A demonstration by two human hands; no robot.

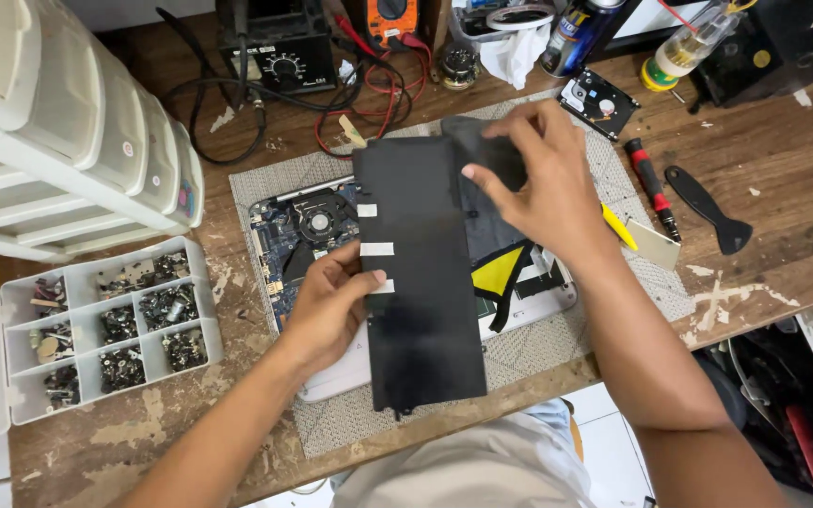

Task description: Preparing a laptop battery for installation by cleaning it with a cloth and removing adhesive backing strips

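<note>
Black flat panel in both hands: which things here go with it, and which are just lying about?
In hand:
- black flat panel, held by left hand and right hand
- opened laptop under it, on the grey mat

Lying about:
- red-handled screwdriver
- black pry tool
- hard drive
- screw tray
- spray can

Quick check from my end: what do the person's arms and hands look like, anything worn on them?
Both arms are bare as far up as the head view shows; no sleeves reach the forearms. The left hand and the right hand wear no gloves, and no rings, watch or wristband show. No cables or markings appear on them. The fingernails look short and unpainted.
</note>
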